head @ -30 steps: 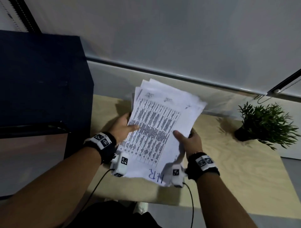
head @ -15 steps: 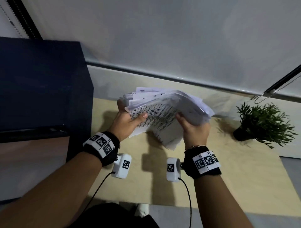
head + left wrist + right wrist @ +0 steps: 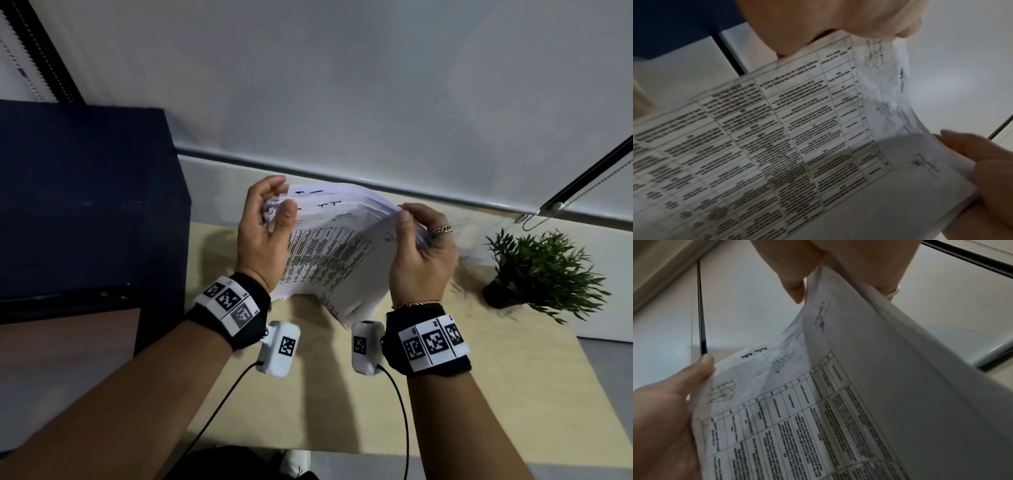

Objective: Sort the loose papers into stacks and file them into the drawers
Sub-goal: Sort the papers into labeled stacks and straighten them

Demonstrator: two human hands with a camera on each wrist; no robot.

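Note:
A sheaf of white printed papers with tables of text hangs in the air above the wooden table, its far edge raised and fanned. My left hand grips the sheaf's left corner, thumb on the printed side and fingers behind. My right hand pinches the right corner, thumb in front. In the left wrist view the printed sheet fills the frame under my left hand. In the right wrist view the sheets part near my right hand. The dark blue drawer cabinet stands left of the table.
A small potted green plant stands at the table's far right. A white wall with a sill rail runs behind the table. Cables trail from the wrist cameras toward me.
The papers went from lying tilted toward me to being lifted away, far edge up and fanned. Both hands slid up from the sides to the top corners.

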